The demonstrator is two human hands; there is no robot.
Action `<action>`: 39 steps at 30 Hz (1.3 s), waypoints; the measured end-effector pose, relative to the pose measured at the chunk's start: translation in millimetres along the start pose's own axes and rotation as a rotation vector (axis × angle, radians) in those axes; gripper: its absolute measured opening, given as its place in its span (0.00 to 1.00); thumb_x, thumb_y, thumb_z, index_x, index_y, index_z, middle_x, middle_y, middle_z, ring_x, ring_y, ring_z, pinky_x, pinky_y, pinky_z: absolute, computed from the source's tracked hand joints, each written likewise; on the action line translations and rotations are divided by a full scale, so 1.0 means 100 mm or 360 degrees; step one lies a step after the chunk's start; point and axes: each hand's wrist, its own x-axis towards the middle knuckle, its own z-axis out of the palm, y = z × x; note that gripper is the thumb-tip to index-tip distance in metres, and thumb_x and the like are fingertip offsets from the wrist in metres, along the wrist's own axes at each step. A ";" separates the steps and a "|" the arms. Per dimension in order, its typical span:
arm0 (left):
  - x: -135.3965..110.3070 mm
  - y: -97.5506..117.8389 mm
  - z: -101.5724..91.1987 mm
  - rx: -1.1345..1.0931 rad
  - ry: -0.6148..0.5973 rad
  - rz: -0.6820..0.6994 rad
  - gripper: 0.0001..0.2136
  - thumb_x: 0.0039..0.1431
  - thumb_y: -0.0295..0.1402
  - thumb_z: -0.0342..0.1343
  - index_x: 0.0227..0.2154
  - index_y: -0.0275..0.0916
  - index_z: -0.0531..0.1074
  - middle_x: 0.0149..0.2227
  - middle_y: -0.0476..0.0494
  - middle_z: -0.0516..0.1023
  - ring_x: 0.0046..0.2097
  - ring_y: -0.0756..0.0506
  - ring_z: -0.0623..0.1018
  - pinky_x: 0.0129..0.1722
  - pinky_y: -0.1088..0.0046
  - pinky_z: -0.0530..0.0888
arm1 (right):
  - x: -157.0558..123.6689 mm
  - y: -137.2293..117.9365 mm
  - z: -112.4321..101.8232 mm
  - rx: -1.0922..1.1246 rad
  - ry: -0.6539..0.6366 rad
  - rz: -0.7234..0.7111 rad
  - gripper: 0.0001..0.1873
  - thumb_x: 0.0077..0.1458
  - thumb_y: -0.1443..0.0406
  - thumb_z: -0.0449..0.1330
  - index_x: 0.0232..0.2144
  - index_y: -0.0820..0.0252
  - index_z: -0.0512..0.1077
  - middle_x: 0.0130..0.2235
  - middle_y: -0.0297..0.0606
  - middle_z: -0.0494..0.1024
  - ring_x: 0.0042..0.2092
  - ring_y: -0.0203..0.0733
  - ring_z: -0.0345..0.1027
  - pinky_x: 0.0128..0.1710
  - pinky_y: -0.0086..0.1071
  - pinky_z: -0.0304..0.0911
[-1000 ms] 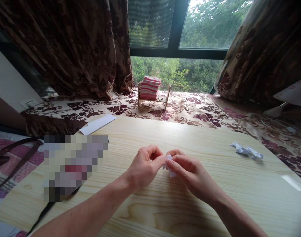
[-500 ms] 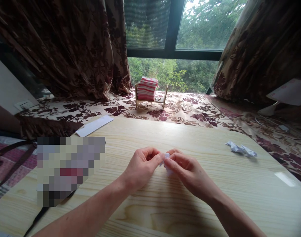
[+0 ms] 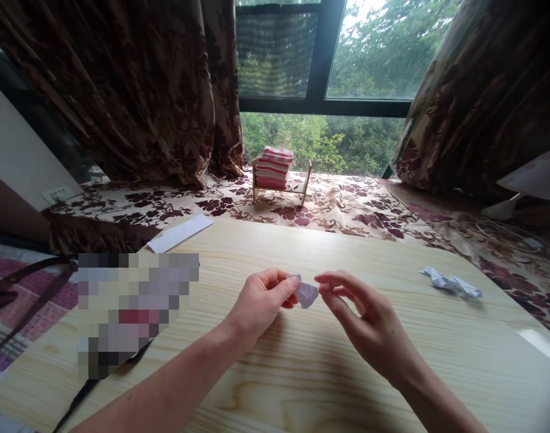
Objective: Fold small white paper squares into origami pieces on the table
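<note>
Above the middle of the wooden table (image 3: 275,367), my left hand (image 3: 266,300) pinches a small folded piece of white paper (image 3: 307,294) between thumb and fingers. Part of the paper is hidden behind the thumb. Just right of it, my right hand (image 3: 362,313) has its thumb and fingers apart, with the tips close to the paper's right edge; nothing shows between them. Folded white paper shapes (image 3: 452,282) lie together on the right side of the table. At the far left edge rests a flat strip of white paper (image 3: 181,233).
A blurred-out object (image 3: 137,313) covers the left of the table, with a black cord beside it. Behind the table, a small wooden rack (image 3: 306,183) holds striped folded cloth (image 3: 275,168) on the flowered window seat. A lamp (image 3: 536,174) stands at the right.
My right hand has let go of the paper and opened slightly to the right. More of the paper shows in my left hand. The whole view has shifted a little.
</note>
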 end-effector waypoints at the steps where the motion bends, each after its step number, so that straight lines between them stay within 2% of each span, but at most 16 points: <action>1: 0.00 0.00 0.00 -0.0021 0.0006 -0.0005 0.11 0.50 0.37 0.59 0.25 0.32 0.74 0.24 0.46 0.74 0.29 0.50 0.70 0.34 0.73 0.67 | -0.01 0.00 0.02 -0.0029 -0.0043 -0.0101 0.08 0.57 0.68 0.55 0.40 0.56 0.71 0.36 0.36 0.74 0.38 0.39 0.68 0.38 0.34 0.64; 6: 0.01 0.00 -0.01 -0.0139 0.0080 -0.0043 0.11 0.48 0.37 0.61 0.25 0.33 0.73 0.25 0.46 0.74 0.28 0.51 0.70 0.32 0.73 0.68 | -0.02 0.02 0.11 -0.0176 -0.0192 -0.0377 0.11 0.54 0.74 0.55 0.38 0.57 0.70 0.36 0.37 0.72 0.37 0.38 0.66 0.36 0.33 0.64; 11: 0.00 0.02 -0.01 -0.0178 -0.0022 -0.0099 0.12 0.46 0.38 0.62 0.24 0.33 0.73 0.24 0.47 0.73 0.27 0.51 0.70 0.29 0.75 0.69 | -0.02 0.02 0.12 -0.0302 -0.0133 -0.0484 0.07 0.56 0.73 0.55 0.34 0.58 0.70 0.32 0.36 0.71 0.34 0.37 0.65 0.33 0.32 0.63; 16: -0.02 0.01 -0.01 -0.0101 -0.0155 -0.0180 0.12 0.46 0.38 0.63 0.22 0.31 0.74 0.23 0.46 0.73 0.26 0.51 0.71 0.29 0.75 0.70 | -0.02 0.01 0.10 -0.0328 -0.0087 -0.0513 0.07 0.57 0.73 0.55 0.34 0.58 0.70 0.31 0.36 0.70 0.33 0.37 0.65 0.32 0.31 0.63; 25: -0.02 -0.01 0.02 -0.0165 -0.0057 -0.0118 0.12 0.44 0.37 0.65 0.22 0.31 0.77 0.24 0.44 0.75 0.27 0.50 0.72 0.32 0.73 0.71 | -0.04 -0.04 0.08 -0.0516 -0.0206 -0.0453 0.07 0.59 0.69 0.53 0.34 0.58 0.71 0.28 0.36 0.70 0.28 0.36 0.64 0.27 0.29 0.60; 34: -0.03 -0.03 0.04 -0.0212 0.0026 -0.0125 0.13 0.41 0.38 0.66 0.23 0.31 0.78 0.23 0.44 0.76 0.26 0.50 0.72 0.31 0.73 0.72 | -0.05 -0.02 0.08 -0.0807 -0.0221 -0.0582 0.09 0.60 0.69 0.51 0.34 0.58 0.71 0.27 0.36 0.70 0.26 0.35 0.61 0.26 0.28 0.55; 39: -0.03 -0.04 0.06 -0.0271 0.0094 -0.0177 0.12 0.41 0.37 0.67 0.22 0.31 0.78 0.23 0.44 0.77 0.27 0.51 0.73 0.31 0.74 0.72 | -0.04 -0.02 0.11 -0.0763 -0.0192 -0.0453 0.09 0.60 0.68 0.51 0.34 0.60 0.71 0.26 0.34 0.68 0.25 0.34 0.60 0.25 0.28 0.54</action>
